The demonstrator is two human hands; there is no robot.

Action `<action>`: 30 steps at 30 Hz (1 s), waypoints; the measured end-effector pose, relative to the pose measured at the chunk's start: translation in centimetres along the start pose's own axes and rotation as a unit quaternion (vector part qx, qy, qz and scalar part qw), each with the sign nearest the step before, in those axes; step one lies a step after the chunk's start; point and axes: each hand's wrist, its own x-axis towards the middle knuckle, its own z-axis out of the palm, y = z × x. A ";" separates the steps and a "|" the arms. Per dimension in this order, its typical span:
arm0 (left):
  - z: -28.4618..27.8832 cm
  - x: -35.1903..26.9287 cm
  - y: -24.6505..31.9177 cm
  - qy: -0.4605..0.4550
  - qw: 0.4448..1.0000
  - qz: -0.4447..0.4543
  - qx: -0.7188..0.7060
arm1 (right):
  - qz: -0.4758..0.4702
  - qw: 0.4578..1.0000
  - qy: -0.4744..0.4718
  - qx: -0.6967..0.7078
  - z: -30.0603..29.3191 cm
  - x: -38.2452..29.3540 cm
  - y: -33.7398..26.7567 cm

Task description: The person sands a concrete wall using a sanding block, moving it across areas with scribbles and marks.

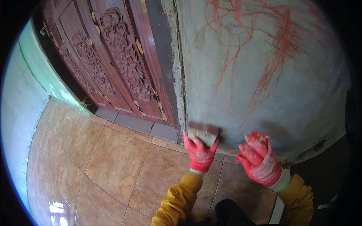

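In a red rubber-coated glove dusted with pale powder, my left hand (201, 154) grips a block-shaped hand tool (204, 132), perhaps a sanding block or a brush. The tool has a brown far part and a pale, rough near part. It is pressed to the foot of a grey plastered wall (226, 93), close to the door frame, and its edge is slightly blurred. My right hand (260, 161), gloved alike, hovers near the wall's base to the right. Its fingers are bent and apart, with nothing seen in them.
Red crayon-like scribbles (278, 53) mark the wall. A carved reddish wooden door (127, 62) with chipped veneer stands left, beside a cracked jamb edge (181, 62). Brown floor tiles (113, 161) run below to a pale green wall (25, 84). My dark-clad knee (229, 210) shows low.
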 end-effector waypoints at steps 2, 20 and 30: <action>0.4 -3.0 -1.0 -0.018 0.999 -0.031 0.001 | 0.016 1.000 -0.018 0.007 0.3 -1.3 -0.4; 0.3 2.5 2.8 0.031 0.997 -0.061 -0.042 | 0.085 0.996 0.000 0.026 -1.8 -4.1 0.5; 1.2 -2.0 -0.3 0.019 1.000 -0.003 -0.021 | 0.104 0.994 0.005 0.039 -1.4 -4.7 0.4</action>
